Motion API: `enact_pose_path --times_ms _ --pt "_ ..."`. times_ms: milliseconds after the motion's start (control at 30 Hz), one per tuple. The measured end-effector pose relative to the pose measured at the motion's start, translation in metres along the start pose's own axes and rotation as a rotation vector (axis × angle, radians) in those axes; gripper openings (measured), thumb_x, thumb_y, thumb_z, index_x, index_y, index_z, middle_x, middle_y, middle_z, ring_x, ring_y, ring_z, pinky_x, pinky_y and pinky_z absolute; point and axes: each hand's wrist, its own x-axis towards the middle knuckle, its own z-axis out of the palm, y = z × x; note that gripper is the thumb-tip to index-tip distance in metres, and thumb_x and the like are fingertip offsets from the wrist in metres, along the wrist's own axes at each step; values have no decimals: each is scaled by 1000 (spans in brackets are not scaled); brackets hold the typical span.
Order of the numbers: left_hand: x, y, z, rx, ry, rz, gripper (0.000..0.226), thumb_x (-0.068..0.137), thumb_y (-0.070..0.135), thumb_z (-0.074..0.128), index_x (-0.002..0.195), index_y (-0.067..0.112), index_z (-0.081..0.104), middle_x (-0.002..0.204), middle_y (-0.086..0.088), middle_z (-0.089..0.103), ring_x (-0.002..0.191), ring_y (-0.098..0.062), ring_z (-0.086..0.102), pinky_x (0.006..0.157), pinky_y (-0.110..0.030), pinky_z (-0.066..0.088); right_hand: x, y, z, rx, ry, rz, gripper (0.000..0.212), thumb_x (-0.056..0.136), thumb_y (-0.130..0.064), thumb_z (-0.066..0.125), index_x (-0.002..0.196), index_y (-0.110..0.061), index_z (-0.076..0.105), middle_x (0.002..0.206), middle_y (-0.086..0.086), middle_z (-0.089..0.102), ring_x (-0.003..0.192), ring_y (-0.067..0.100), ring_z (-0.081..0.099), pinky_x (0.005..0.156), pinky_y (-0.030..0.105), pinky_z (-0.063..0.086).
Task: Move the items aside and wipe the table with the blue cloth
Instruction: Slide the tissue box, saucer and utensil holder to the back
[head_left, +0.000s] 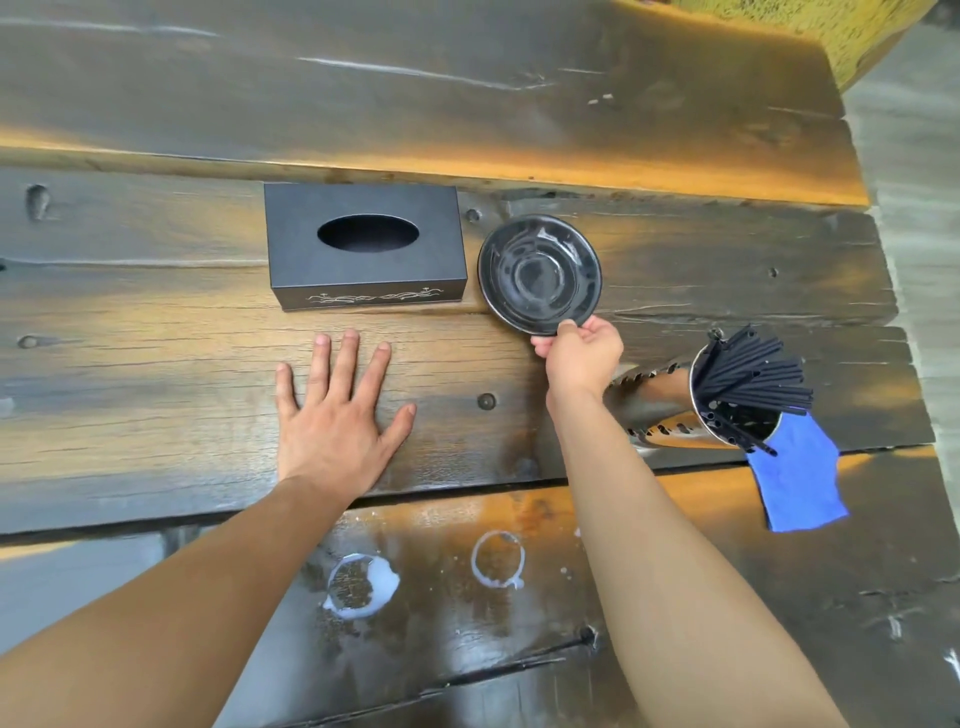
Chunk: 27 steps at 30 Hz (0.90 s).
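While the left hand (332, 415) lies flat on the table (156, 364), fingers spread, the right hand (582, 353) pinches the near rim of the saucer (539, 274) beside the box (363, 247). The cloth (797, 480) lies at the right edge — long axis running toward the viewer — its far end hidden behind the straw holder (727, 400).

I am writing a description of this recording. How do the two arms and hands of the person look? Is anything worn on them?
Both arms are bare as far as the picture shows: no sleeves, and no gloves. The left hand and the right hand show no ring, and neither wrist carries a watch or a band. No marking is visible on either forearm.
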Motion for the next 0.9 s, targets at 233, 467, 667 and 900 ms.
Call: enact_pose_path --times_ms 233,467,667,900 --pt "1 0 0 8 1 3 78 97 79 6 165 42 0 175 5 -6 161 -24 -13 126 -62 -3 18 -9 22 13 -27 63 21 100 0 52 119 2 63 61 6 73 53 15 72 79 37 66" --pt "1 0 0 4 -1 -1 78 97 80 6 165 42 0 175 4 -5 161 -25 -12 126 -63 -2 8 -17 21 195 -18 131 34 100 -10 69 130 -2 54 92 16 76 72 25 81 66 28 65" --pt "1 0 -1 -4 5 -2 78 98 79 8 166 41 3 176 4 -1 162 -25 -10 126 -63 -2 -37 7 -13 82 -75 27 30 98 -24 73 119 -8 59 87 6 75 71 15 79 63 26 62" --pt "2 0 1 2 21 -4 78 98 79 10 165 40 4 176 3 2 162 -26 -7 125 -63 -2 -94 63 -93 -53 30 12 30 90 -33 82 109 -21 61 94 -1 74 87 10 75 81 30 59"
